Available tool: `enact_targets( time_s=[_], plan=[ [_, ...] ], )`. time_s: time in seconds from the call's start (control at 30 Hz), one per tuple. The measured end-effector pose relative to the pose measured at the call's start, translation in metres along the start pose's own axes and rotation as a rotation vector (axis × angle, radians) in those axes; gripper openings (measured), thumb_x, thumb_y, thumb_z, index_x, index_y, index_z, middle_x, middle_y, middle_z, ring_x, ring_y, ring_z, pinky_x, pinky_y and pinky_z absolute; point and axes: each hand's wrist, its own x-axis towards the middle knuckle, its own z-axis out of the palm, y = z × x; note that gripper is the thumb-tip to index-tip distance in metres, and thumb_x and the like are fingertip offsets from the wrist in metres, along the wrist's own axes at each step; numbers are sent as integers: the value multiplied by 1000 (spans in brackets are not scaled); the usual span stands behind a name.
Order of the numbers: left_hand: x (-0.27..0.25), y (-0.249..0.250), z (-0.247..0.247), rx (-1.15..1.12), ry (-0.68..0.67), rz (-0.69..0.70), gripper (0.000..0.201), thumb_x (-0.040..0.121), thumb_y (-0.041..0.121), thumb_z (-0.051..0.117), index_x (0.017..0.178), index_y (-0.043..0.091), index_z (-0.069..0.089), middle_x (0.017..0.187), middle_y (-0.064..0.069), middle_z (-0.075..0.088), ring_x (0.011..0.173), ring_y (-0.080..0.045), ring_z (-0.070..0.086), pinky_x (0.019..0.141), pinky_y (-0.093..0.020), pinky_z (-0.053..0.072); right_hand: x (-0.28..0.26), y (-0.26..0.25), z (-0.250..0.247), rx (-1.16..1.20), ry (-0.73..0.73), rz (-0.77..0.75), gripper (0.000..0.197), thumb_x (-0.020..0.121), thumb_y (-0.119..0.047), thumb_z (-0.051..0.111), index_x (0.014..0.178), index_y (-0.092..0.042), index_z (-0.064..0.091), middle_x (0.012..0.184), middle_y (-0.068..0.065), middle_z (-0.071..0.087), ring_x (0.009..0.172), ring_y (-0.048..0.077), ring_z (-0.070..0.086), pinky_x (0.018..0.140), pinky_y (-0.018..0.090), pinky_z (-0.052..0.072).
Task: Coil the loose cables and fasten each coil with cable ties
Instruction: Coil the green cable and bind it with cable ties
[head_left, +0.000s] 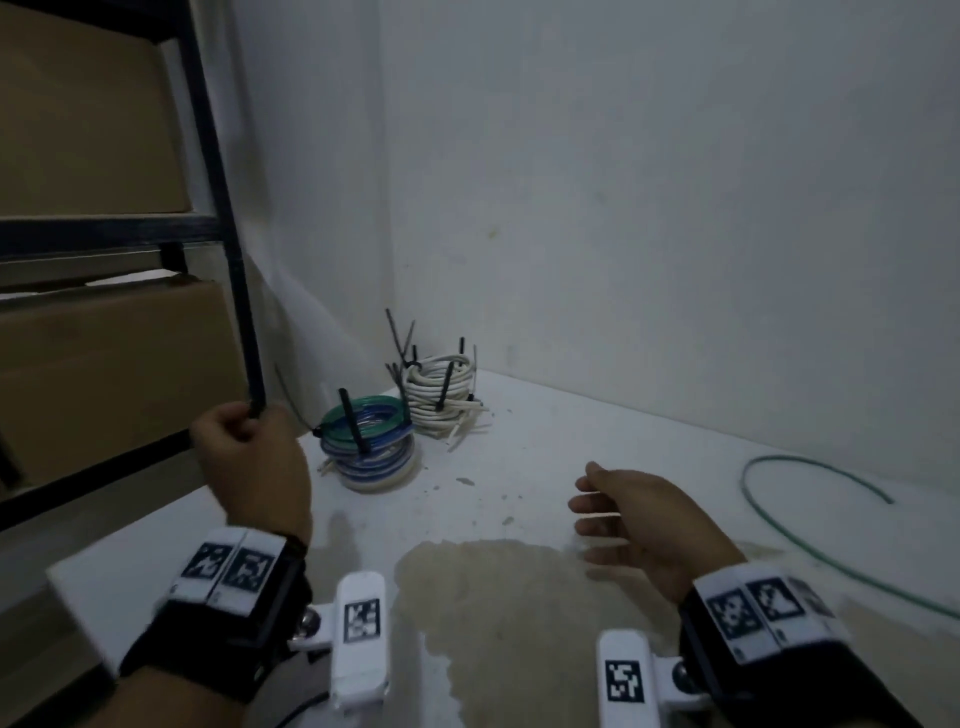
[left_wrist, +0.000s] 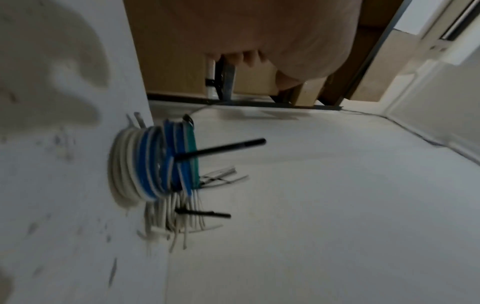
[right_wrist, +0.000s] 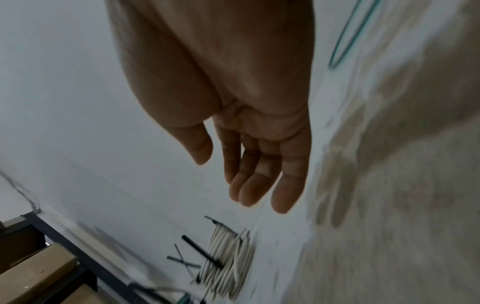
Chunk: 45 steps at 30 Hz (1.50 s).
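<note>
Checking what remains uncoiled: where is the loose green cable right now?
In the head view, the thin loose green cable curves across the white table's right side, beyond the open right hand.

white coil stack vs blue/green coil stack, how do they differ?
The white stack is all white cable and sits in the far corner; the blue and green stack mixes green, blue and white coils and sits nearer the left hand. Both rest on the table, bound with black ties.

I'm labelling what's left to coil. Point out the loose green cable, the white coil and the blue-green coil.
loose green cable (head_left: 763, 512): head view, left side of its curve.
white coil (head_left: 434, 397): head view, front windings.
blue-green coil (head_left: 387, 460): head view, front side wall.
</note>
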Motion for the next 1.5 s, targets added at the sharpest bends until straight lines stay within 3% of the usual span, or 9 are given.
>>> enact_targets(
  time_s=[0.17,0.23,0.47,0.67,1.03,1.13,1.23,1.37,1.5],
  plan=[
    [-103,17,32,-47,-367,-24,17,92,8,54,80,20,52,68,2,48,57,-6,42,58,-20,39,-30,-9,-73,-327,105,-76,23,96,-27,50,96,-8,63,92,9,68,73,19,60,64,32,49],
    [-148,16,53,-74,-551,-157,18,92,9,53,77,18,53,64,-2,46,55,-10,41,52,-22,37,-41,-4,-108,-560,148,-68,28,96,-27,49,99,-5,65,101,12,69,80,21,62,69,31,48],
    [-277,7,107,-39,-936,-685,10,94,13,53,87,14,59,84,-7,59,77,-21,56,69,-32,46,-79,7,-208,-1179,225,128,34,100,-20,39,121,-1,57,136,11,51,122,23,49,91,25,40],
    [-295,-12,118,-164,-910,-1055,12,94,13,52,87,6,59,83,-8,56,77,-21,55,68,-30,46,-73,21,-239,-1395,116,177,53,102,-22,35,151,-17,15,158,3,16,143,18,21,111,26,20],
    [-296,-11,113,-187,-1014,-1132,19,94,9,52,105,-3,61,97,-19,61,89,-30,60,85,-39,50,-51,25,-248,-1496,205,180,27,91,-20,54,115,-13,64,119,5,62,111,24,58,93,33,46],
    [-304,-5,112,-166,-1104,-1132,21,93,14,54,104,-2,61,97,-18,64,92,-30,63,84,-40,52,-61,11,-223,-1372,245,-60,15,93,-23,53,99,-20,66,110,0,64,103,21,59,96,37,43],
    [-308,-2,111,-210,-1138,-1034,21,94,22,56,102,4,63,101,-12,69,95,-24,66,84,-38,52,-78,4,-186,-1180,150,-283,10,92,-21,56,96,-18,64,99,2,68,80,14,58,73,22,43],
    [-299,-2,112,-306,-1000,-925,18,97,12,47,88,5,62,84,-14,68,75,-19,67,75,-35,53,-94,9,-156,-1198,32,-325,17,93,-25,55,92,-12,65,90,7,68,70,14,56,72,28,49],
    [-274,-9,116,-453,-726,-1078,23,100,12,42,79,10,51,63,-2,50,52,-13,53,51,-26,56,-101,25,-177,-1418,-18,-88,20,87,-23,59,93,-5,68,89,10,64,77,18,55,76,27,48]
  ],
)
